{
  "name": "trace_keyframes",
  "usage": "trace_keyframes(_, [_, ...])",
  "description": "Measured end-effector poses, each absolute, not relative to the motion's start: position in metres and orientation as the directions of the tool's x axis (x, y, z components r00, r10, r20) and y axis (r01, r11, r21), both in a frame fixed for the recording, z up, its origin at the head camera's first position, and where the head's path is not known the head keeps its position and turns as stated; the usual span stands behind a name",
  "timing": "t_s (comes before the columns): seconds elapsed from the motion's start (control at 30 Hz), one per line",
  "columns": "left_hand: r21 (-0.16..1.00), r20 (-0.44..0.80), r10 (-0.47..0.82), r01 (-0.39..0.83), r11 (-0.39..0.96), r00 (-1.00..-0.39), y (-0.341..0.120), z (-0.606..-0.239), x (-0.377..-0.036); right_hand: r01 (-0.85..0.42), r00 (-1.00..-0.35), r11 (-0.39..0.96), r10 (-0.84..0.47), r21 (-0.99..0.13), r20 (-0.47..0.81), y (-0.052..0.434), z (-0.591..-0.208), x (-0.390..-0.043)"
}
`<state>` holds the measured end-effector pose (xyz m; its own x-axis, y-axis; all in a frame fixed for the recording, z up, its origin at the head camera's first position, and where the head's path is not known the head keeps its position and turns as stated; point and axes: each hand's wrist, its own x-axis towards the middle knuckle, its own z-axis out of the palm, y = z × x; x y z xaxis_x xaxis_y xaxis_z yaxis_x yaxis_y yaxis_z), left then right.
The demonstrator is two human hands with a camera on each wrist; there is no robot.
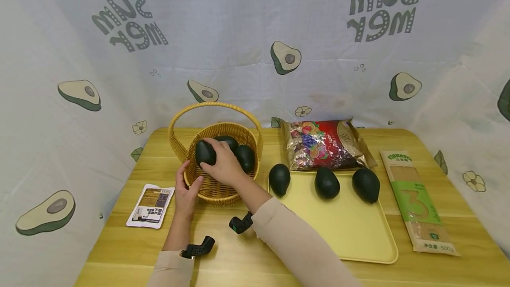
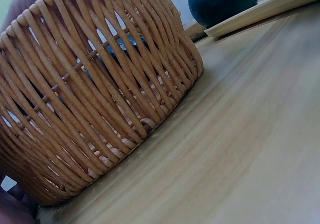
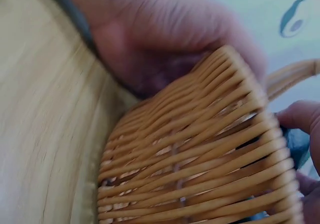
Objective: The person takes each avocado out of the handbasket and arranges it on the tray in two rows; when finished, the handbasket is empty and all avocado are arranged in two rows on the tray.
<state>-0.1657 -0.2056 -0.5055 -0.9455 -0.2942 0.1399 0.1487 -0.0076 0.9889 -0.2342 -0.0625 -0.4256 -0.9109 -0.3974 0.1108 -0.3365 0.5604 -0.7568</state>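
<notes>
A yellow wicker basket with a tall hoop handle stands on the table, left of the middle. My right hand reaches over it from the right and grips a dark green avocado inside the rim, at the left. Two more avocados lie beyond the fingers, partly hidden by the hand. At the basket's front left, my left hand holds the side, thumb by the front rim and fingers along the outer wall; the right wrist view shows this hand curved around the weave.
Right of the basket lies a yellow tray with three avocados along its far edge. Behind it rests a shiny candy bag. A noodle packet lies at the far right, a small white pouch at the left. Printed cloth hangs behind.
</notes>
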Motion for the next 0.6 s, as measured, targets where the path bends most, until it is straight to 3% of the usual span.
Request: trace_keyframes(0.6, [0.99,0.116,-0.301,0.135,-0.044,-0.946,-0.202,-0.503,-0.165,-0.283,-0.926,0.287,-0.329,-0.915,0.183,-0.005,-0.402,-0.183])
